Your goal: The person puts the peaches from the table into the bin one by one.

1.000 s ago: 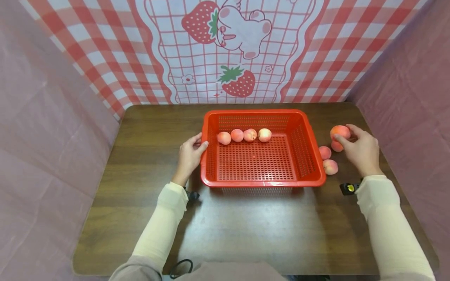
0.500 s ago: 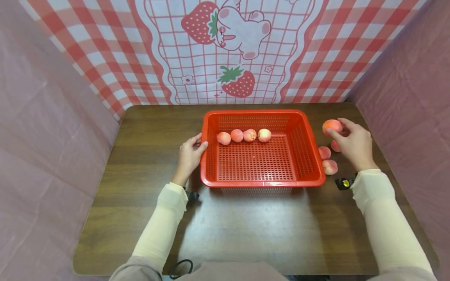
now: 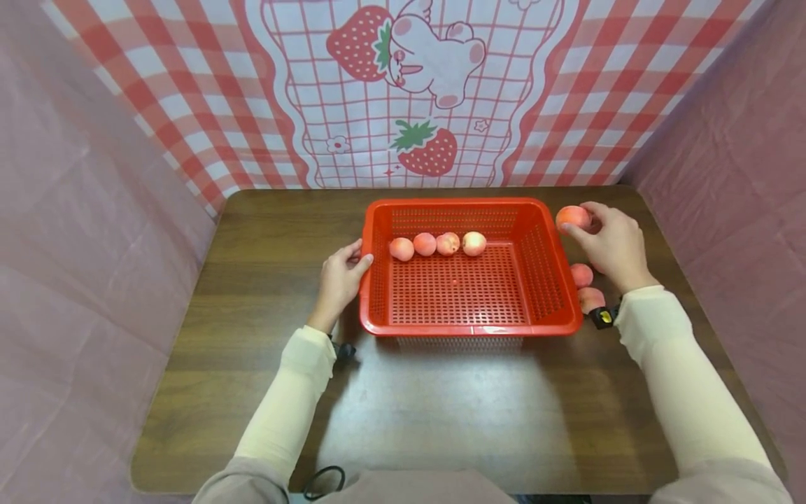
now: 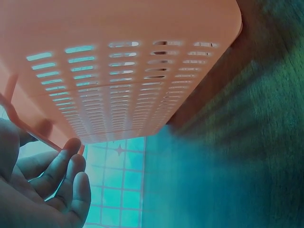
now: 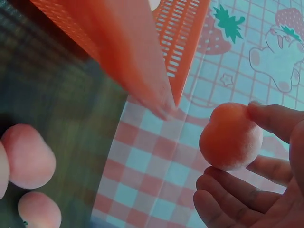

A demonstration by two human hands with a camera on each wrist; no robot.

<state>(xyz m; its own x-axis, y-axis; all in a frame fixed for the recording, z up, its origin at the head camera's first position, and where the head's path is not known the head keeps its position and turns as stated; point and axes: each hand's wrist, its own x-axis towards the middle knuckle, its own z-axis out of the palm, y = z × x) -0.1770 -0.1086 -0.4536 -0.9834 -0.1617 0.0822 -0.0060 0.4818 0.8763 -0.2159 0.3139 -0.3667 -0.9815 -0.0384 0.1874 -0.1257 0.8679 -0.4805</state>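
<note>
A red plastic basket (image 3: 472, 330) with slotted walls stands mid-table. My left hand (image 3: 340, 283) holds its left rim, thumb on top and fingers curled beneath; the left wrist view shows the fingers (image 4: 81, 190) at the rim. My right hand (image 3: 613, 245) pinches a peach (image 3: 571, 218) between thumb and fingers, raised just outside the basket's far right corner. The held peach (image 5: 231, 136) also shows clearly in the right wrist view. Inside the basket, several peaches lie in a row near the back wall, such as a pale peach (image 3: 474, 243) at the row's right end.
Beside the basket's right wall lie a peach (image 3: 581, 275) and another peach (image 3: 591, 299). The right wrist view shows a third at its left edge. A checked strawberry-print cloth (image 3: 428, 91) hangs behind the wooden table (image 3: 252, 336); pink cloth (image 3: 724, 140) flanks both sides.
My right hand has lifted the peach from the right of the table and carried it left and away from me toward the basket's far right corner. My left hand and the basket stay put.
</note>
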